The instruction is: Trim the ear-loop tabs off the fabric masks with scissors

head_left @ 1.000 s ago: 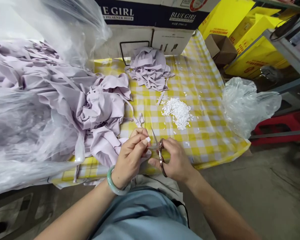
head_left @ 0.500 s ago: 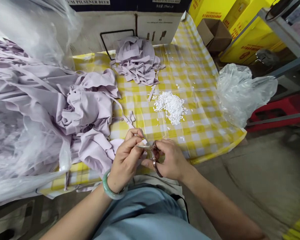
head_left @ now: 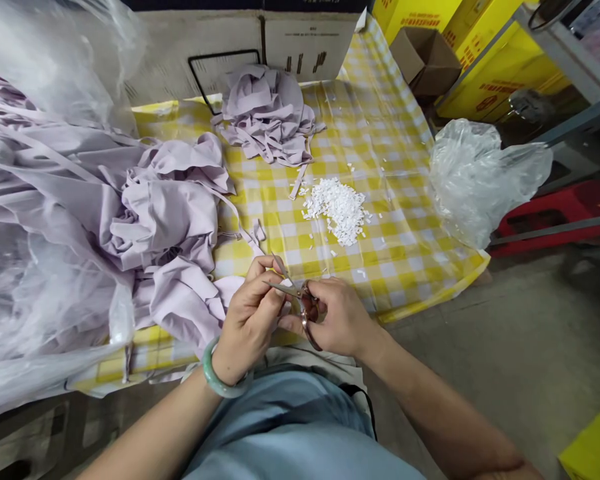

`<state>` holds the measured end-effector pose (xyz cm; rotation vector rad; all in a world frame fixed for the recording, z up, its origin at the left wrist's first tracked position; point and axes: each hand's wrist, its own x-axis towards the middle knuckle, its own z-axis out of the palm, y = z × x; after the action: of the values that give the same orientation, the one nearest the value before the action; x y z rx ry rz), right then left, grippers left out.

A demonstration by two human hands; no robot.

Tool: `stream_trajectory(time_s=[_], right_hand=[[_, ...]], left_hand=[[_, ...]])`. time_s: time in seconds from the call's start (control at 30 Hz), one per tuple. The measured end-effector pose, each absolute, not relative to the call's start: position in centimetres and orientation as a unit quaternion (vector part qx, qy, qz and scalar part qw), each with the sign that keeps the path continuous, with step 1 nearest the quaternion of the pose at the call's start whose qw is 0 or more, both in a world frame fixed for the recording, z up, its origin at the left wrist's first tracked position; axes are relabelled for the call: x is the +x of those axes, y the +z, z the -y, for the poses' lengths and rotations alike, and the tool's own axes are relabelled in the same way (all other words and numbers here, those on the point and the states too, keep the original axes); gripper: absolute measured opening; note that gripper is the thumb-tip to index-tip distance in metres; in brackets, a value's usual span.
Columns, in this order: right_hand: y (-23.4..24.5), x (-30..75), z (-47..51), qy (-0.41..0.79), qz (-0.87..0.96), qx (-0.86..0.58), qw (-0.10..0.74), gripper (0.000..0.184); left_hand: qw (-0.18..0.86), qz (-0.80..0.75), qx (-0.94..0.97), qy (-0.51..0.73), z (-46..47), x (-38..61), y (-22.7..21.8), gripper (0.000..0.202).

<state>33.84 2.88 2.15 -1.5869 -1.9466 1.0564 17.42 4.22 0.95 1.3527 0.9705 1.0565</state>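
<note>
My right hand [head_left: 344, 317] is closed around the handles of a small pair of scissors [head_left: 307, 327], whose blades stand apart and point left. My left hand [head_left: 250, 313], with a green bangle at the wrist, pinches a lilac fabric strap [head_left: 254, 245] that runs up to its fingers. At its fingertips a small white piece [head_left: 286, 283] shows between the blades; whether it is joined to the fabric I cannot tell. A large heap of lilac fabric [head_left: 167, 213] lies left of my hands. Beyond them is a pile of small white pieces [head_left: 337, 207].
A smaller lilac fabric pile [head_left: 267, 110] lies against a cardboard box [head_left: 300, 43] at the back. Yellow checked cloth [head_left: 395, 220] covers the table. Clear plastic bags [head_left: 483, 177] hang at the right edge and lie at left. Yellow boxes [head_left: 510, 83] stand beyond.
The scissor blades have shifted a little at my left fingertips, and the lower blade now lies across the fingers. The whole view has moved slightly; both hands keep their grips.
</note>
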Motion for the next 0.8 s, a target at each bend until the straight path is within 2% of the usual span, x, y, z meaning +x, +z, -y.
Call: stream_trajectory(time_s=[0.23,0.6,0.73,0.8], right_hand=[[2.1,34.4,-2.4,0.382,0.674,-0.596,0.21,0.043],[0.5,37.4,-1.1,0.328,0.624,-0.691,0.158,0.041],[0.7,38.5,-1.1,0.368,0.566,-0.715,0.18,0.044],[1.2,38.9,-1.2,0.347,0.559,-0.725,0.202,0.041]], left_hand=[[0.533,-0.4,0.602,0.44,-4.5,17.9,0.9,0.025],[0.533,-0.398,0.644,0.378,-6.1,21.3,0.4,0.028],[0.5,-0.397,0.675,0.37,-5.9,21.3,0.3,0.028],[0.463,-0.383,0.725,0.337,-5.3,19.8,0.8,0.026]])
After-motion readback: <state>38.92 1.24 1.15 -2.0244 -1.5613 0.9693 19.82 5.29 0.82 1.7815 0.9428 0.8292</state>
